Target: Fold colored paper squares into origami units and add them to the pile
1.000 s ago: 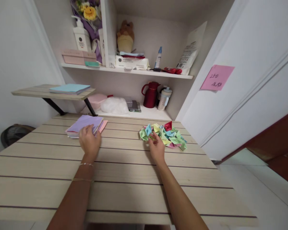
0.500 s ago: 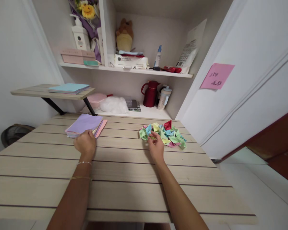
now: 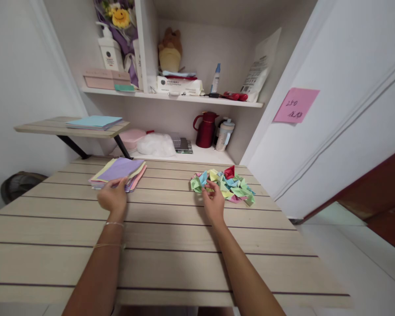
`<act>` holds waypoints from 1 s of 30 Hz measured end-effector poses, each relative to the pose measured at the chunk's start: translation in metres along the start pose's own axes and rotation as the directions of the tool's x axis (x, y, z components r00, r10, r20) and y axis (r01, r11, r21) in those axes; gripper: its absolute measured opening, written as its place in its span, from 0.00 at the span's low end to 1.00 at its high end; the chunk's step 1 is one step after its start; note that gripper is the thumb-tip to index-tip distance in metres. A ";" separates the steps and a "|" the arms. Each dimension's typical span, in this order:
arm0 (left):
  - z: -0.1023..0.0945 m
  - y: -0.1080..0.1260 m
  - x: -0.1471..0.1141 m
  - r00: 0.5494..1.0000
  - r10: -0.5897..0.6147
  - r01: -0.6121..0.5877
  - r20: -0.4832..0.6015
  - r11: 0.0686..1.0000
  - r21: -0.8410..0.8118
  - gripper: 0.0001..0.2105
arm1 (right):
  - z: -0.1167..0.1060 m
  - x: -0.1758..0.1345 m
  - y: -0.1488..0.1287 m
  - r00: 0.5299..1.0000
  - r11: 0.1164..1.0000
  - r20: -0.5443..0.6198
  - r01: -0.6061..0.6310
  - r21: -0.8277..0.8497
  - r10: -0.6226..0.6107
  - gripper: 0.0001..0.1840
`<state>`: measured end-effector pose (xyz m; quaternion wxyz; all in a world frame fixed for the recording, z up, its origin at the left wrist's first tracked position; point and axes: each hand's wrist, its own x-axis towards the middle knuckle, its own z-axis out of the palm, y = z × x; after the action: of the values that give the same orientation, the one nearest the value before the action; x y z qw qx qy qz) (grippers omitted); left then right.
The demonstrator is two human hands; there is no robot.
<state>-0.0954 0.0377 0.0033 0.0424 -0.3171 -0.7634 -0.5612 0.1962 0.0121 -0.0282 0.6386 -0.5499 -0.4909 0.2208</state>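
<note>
My left hand (image 3: 113, 194) pinches the near edge of a purple paper sheet (image 3: 123, 168) between thumb and fingers. That sheet sits askew on a stack of coloured paper (image 3: 98, 182), with a yellow sheet (image 3: 105, 171) showing under its left side. My right hand (image 3: 213, 199) rests at the near left side of a heap of folded paper boats (image 3: 242, 186) in green, blue, yellow, pink and red. Its fingers are loosely curled and apart, with nothing seen held; whether the fingertips touch the boats I cannot tell.
Blue paper (image 3: 95, 121) lies on a small raised shelf (image 3: 39, 125) at the left. Behind the slatted table (image 3: 171, 245), a cabinet holds a red jug (image 3: 206, 131), a tumbler (image 3: 224, 135) and a plastic bag (image 3: 156, 145). A pink note (image 3: 296, 105) is stuck at the right.
The purple sheet has shifted to the right on the stack, uncovering yellow paper at its left. My left hand has moved slightly left and turned, while my right hand has stayed put.
</note>
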 end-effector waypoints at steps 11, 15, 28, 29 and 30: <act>-0.001 0.012 -0.007 0.922 0.371 -0.386 -0.109 0.878 -0.282 0.10 | 0.002 -0.007 -0.010 0.984 0.986 0.106 0.151 -0.069 -0.143 0.25; 0.004 0.023 -0.032 0.663 0.749 -0.662 0.017 0.597 -0.453 0.07 | 0.005 -0.011 -0.013 0.928 0.982 0.328 0.187 0.001 -0.176 0.37; 0.007 0.034 -0.066 0.465 0.829 -0.414 0.309 0.512 -0.752 0.09 | -0.002 -0.003 -0.006 0.858 0.953 0.428 0.302 0.024 -0.282 0.31; 0.008 0.035 -0.066 0.510 0.795 -0.352 0.328 0.541 -0.764 0.10 | -0.002 -0.002 -0.006 0.858 0.955 0.428 0.295 0.044 -0.285 0.25; 0.009 0.036 -0.066 0.554 0.755 -0.276 0.352 0.565 -0.777 0.10 | -0.002 -0.001 -0.006 0.865 0.958 0.416 0.281 0.064 -0.281 0.20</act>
<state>-0.0214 0.0229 0.0022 -0.1631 -0.7107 -0.3427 -0.5924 0.1953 0.0084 -0.0229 0.5432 -0.4117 -0.6916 0.2391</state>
